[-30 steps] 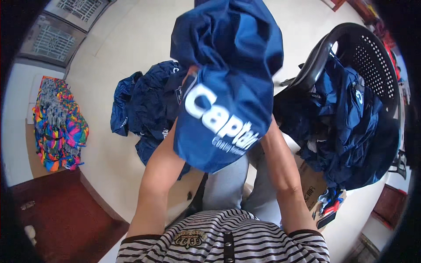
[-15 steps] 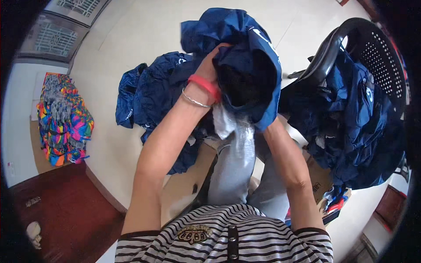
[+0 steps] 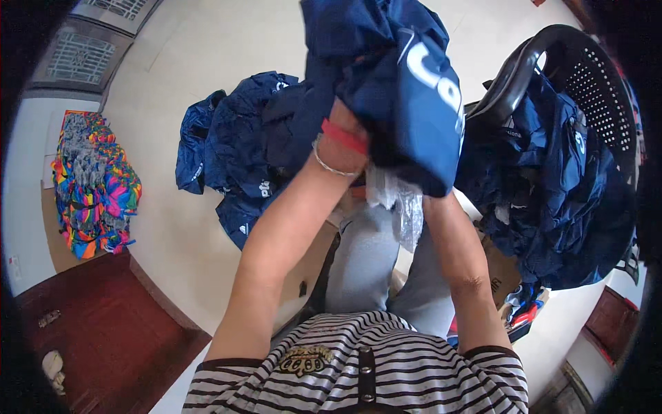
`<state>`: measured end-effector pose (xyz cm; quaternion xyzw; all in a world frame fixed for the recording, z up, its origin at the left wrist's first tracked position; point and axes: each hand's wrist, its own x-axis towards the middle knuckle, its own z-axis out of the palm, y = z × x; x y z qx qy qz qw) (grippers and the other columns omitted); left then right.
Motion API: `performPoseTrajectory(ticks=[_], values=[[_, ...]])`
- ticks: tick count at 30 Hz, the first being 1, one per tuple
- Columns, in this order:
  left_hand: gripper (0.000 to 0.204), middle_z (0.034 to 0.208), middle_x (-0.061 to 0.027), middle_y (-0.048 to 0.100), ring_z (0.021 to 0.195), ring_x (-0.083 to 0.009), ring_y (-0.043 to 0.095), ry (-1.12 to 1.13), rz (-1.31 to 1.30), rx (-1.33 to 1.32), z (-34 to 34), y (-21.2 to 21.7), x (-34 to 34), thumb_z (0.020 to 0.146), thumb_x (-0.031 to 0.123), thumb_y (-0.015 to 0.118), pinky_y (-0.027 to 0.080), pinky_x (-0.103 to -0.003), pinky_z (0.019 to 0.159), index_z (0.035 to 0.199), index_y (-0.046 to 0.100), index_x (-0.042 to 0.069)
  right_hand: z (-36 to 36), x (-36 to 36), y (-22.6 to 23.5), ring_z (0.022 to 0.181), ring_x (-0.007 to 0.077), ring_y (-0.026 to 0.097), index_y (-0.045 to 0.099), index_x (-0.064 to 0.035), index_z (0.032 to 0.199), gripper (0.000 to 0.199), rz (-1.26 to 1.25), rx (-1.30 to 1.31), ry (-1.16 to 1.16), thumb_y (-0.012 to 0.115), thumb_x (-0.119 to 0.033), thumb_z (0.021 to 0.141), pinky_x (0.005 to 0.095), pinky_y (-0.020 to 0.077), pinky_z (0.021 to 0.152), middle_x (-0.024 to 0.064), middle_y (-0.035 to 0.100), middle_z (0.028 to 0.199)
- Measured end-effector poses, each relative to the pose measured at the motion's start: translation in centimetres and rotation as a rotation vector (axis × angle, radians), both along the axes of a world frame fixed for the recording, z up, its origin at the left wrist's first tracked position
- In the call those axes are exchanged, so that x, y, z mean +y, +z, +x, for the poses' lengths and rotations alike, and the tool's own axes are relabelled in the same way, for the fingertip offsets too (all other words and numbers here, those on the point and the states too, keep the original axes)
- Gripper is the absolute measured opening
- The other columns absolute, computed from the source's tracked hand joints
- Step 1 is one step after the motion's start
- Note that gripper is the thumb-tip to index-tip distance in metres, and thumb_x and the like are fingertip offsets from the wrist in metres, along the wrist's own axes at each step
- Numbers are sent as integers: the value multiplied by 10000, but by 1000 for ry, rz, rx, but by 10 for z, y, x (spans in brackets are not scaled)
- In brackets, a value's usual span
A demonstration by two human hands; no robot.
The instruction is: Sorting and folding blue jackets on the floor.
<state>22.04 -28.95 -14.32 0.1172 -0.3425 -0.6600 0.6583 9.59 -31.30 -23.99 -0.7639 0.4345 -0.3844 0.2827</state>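
A navy blue garment [image 3: 427, 117] with white lettering is held up in front of me, bunched over both my hands. My left hand [image 3: 346, 119], with a red band and a silver bracelet at the wrist, is closed on the garment's left side; its fingertips are hidden in the cloth. The garment's lower edge covers most of my right hand [image 3: 436, 201], which holds the cloth from the right. Crumpled clear plastic [image 3: 408, 214] hangs below the garment, between my wrists and above my legs.
More navy garments [image 3: 241, 138] lie heaped on the left. Others are piled over a black chair [image 3: 510, 96] with a perforated back on the right. Bundles of multicoloured items [image 3: 96, 183] lie at far left, above a dark red surface [image 3: 96, 331]. Cardboard [image 3: 293, 297] lies beside my legs.
The garment has risen and turned, so its lettering faces me and its dark opening no longer shows. My left forearm has shifted right. The clear plastic has swung right.
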Motion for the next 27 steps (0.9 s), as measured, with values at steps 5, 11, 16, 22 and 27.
performPoseTrajectory(ticks=[5,11,16,22,27], values=[[469,1200,-127,543,1101,-207,523,-233,395,0,45,57,10,889,383,506,422,-361,958,1231,482,64,-43,14,-19,1106,253,485,480,-1,1232,424,142,-43,-12,546,-216,872,365,389,948,130,526,1180],[395,937,-97,594,1001,-234,551,437,855,-466,212,-24,35,792,376,626,472,-406,827,1058,586,88,13,34,111,1069,247,497,440,-29,1277,400,659,-905,-149,430,-228,930,341,409,943,126,504,1198],[598,1292,-94,491,1181,-286,434,102,1435,-505,214,-141,88,771,514,577,339,-447,972,1250,509,161,-29,-8,0,1008,224,542,446,-56,1275,430,531,-1273,-123,445,-316,932,330,429,924,83,523,1217],[445,1050,-95,629,951,-230,595,189,1500,-318,191,-161,93,788,406,616,478,-380,816,1077,614,67,10,35,6,1023,226,533,492,-40,1220,400,1065,-1095,-132,511,-274,896,342,456,874,123,532,1169],[405,1043,-92,632,918,-216,603,397,1053,-696,224,-119,97,812,372,593,482,-344,801,1067,617,58,37,44,60,798,198,626,597,-52,1096,282,1839,-731,181,587,-191,851,289,522,714,82,646,960]])
